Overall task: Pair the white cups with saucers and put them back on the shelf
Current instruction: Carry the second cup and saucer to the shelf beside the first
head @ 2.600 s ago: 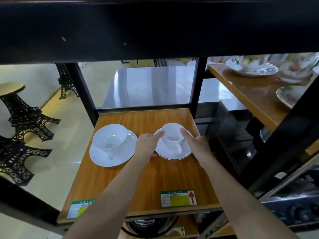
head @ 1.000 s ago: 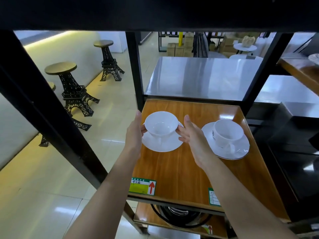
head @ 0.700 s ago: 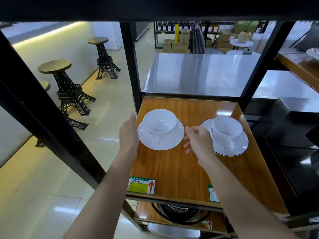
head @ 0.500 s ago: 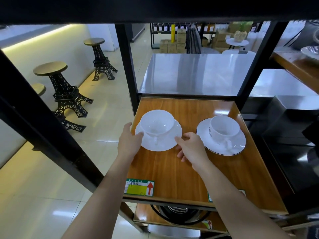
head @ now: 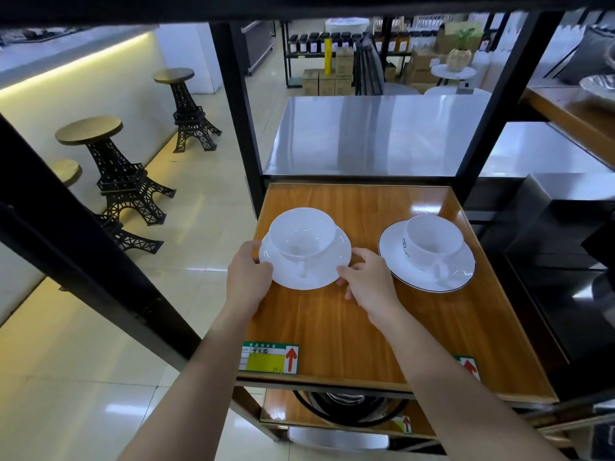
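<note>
Two white cups stand on white saucers on the wooden shelf point(head: 359, 201). The left cup point(head: 301, 232) sits on the left saucer point(head: 339, 261), handle toward me. My left hand point(head: 248, 274) holds that saucer's left rim and my right hand point(head: 367, 281) holds its right rim with the fingertips. The right cup point(head: 432, 239), with a small dark logo, sits on a dark-rimmed right saucer point(head: 429, 281), apart from my hands.
Black shelf posts point(head: 239, 104) frame the shelf, with a dark beam overhead. Green price labels point(head: 269, 357) mark the front edge. A steel table point(head: 372, 131) lies behind. Tower-shaped stools point(head: 109, 161) stand on the tiled floor at left. A dark round item point(head: 346, 407) sits on the shelf below.
My hands left the right cup set and went to the left one. They slid down from the left cup to its saucer's rims, and the set shifted slightly toward the shelf's left front.
</note>
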`<state>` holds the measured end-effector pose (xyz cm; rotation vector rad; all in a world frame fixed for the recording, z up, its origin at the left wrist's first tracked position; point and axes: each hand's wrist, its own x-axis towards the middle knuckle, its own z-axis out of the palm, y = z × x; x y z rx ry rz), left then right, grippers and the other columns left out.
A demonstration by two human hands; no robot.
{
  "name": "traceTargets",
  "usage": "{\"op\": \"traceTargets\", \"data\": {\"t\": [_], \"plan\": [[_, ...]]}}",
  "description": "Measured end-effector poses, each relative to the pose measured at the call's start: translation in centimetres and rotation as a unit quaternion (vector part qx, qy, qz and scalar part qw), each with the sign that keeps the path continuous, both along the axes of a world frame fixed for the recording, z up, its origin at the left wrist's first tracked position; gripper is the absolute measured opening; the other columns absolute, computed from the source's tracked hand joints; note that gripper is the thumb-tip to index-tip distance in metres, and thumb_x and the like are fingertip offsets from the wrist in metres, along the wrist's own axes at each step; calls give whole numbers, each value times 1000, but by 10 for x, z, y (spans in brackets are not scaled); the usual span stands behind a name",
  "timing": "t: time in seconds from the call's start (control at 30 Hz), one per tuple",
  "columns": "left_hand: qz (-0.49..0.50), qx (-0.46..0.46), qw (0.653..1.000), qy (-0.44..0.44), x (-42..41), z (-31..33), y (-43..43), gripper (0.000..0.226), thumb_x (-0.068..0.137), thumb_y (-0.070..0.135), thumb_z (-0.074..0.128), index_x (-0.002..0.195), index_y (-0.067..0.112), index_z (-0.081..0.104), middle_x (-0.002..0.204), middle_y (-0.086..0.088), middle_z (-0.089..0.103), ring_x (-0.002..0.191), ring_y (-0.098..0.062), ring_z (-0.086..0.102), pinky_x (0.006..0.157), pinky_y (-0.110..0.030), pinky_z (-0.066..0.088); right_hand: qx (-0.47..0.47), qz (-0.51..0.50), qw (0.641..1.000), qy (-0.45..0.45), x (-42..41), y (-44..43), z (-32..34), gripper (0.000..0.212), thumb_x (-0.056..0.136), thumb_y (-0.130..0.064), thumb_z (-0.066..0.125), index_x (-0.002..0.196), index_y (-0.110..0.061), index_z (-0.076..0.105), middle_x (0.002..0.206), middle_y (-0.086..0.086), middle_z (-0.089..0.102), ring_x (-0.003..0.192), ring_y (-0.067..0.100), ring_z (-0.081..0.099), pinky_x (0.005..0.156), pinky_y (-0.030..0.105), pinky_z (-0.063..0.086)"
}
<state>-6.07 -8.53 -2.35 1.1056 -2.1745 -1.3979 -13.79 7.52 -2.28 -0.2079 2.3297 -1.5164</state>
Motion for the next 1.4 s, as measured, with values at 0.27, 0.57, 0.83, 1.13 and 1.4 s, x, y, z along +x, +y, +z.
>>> {"op": "traceTargets", "data": {"t": [0.27, 0.57, 0.83, 1.13, 1.4], "plan": [[-16, -4, 1000, 9, 3, -3, -1, 42, 87, 12, 54, 127, 22, 48, 91, 5, 54, 83, -15, 55, 57, -22, 42, -8, 3, 1000, -4, 1, 1, -2, 36, 85, -18, 61, 119, -18, 49, 81, 5, 64, 56, 10, 55, 48, 18, 41], [-53, -10, 999, 6, 8, 1, 0, 42, 91, 16, 53, 131, 24, 48, 111, -2, 60, 95, -19, 55, 73, -29, 46, -25, -2, 1000, -5, 2, 5, -2, 34, 85, -14, 59, 117, -17, 49, 80, 6, 63, 59, 11, 55, 49, 20, 41], [-90, -27, 996, -1, 13, 0, 1, 41, 94, 29, 51, 134, 27, 47, 124, -5, 61, 108, -24, 56, 90, -41, 48, -15, -9, 1000, 6, 4, 8, 0, 35, 87, -17, 58, 121, -15, 49, 84, 6, 64, 58, 10, 54, 46, 18, 39], [-71, -73, 995, -15, 13, 1, -1, 46, 93, 32, 52, 135, 19, 42, 122, -8, 60, 97, -17, 53, 80, -33, 44, -10, -30, 999, 27, 10, 22, 10, 43, 91, -32, 53, 129, -13, 45, 81, 5, 64, 53, 11, 53, 40, 17, 37], [-3, -212, 977, 11, 35, 32, 19, 43, 91, 27, 54, 130, 10, 49, 127, -14, 54, 113, -28, 53, 92, -41, 43, 30, 4, 990, 139, 30, 74, 50, 26, 91, -30, 52, 113, -17, 57, 76, -4, 65, 55, 6, 56, 37, 7, 34]]}}
